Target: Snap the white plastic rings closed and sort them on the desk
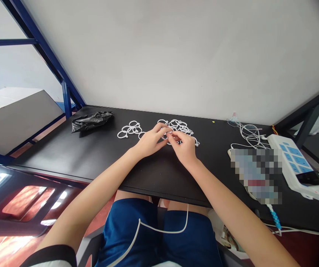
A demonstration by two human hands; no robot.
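Observation:
Both hands meet over a black desk [73, 155]. My left hand [150, 140] and my right hand [183, 145] have their fingers pinched together on a white plastic ring [169, 134] between them. Just behind the fingers lies a loose pile of white rings [182, 127]. A smaller cluster of linked white rings [130, 130] lies to the left of my left hand.
A crumpled black plastic bag [92, 120] lies at the desk's back left. White cables [248, 134], a white power strip with blue sockets [296, 161] and a blurred-out flat object [255, 174] occupy the right side. A white wall stands behind; blue metal framing [65, 92] is at left.

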